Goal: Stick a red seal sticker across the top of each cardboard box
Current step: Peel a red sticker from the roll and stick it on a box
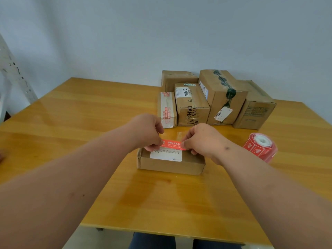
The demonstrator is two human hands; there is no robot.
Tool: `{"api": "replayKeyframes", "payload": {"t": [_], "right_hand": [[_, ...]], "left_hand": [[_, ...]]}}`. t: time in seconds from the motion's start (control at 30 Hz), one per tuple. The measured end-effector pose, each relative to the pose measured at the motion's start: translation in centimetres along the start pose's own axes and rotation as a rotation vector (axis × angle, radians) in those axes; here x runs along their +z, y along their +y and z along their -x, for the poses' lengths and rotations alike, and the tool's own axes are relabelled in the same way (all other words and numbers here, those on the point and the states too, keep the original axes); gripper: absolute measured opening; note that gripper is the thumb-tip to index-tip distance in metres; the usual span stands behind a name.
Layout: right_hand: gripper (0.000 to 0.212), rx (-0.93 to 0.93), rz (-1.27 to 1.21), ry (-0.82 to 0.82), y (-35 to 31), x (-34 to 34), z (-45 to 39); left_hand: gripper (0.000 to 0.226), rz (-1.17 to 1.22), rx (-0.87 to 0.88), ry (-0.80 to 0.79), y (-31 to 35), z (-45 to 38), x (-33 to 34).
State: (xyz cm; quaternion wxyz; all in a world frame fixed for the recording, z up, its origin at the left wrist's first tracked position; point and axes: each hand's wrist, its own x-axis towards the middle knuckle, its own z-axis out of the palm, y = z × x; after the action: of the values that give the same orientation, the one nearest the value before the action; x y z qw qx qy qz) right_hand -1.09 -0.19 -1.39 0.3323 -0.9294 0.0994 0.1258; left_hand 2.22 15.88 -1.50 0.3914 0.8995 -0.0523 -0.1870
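A flat cardboard box with a white label on its top lies in the middle of the wooden table. Just above its far edge, a red seal sticker with white print is stretched between both hands. My left hand pinches the sticker's left end and my right hand pinches its right end. A roll of red seal stickers lies on its side to the right of the box.
Several taped cardboard boxes stand grouped at the back right of the table, against a pale wall. A white perforated metal upright leans at the far left. The table's near edge runs just below my forearms.
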Motion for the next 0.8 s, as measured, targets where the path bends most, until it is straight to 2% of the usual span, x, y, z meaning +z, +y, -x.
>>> {"api": "replayKeyframes", "payload": {"t": [0.37,0.63,0.8], "right_hand": [[0.024,0.030,-0.033,-0.076,-0.3,-0.7,0.3],[0.029,0.020,0.028,-0.069,-0.7,-0.2,0.3],[0.031,0.011,0.112,-0.076,-0.9,-0.2,0.1]], "left_hand": [[0.026,-0.117,-0.008,-0.016,0.6,0.1,0.1],[0.031,-0.287,-0.002,0.011,1.3,0.0,0.7],[0.037,-0.295,-0.025,0.010,1.5,0.0,0.9]]}}
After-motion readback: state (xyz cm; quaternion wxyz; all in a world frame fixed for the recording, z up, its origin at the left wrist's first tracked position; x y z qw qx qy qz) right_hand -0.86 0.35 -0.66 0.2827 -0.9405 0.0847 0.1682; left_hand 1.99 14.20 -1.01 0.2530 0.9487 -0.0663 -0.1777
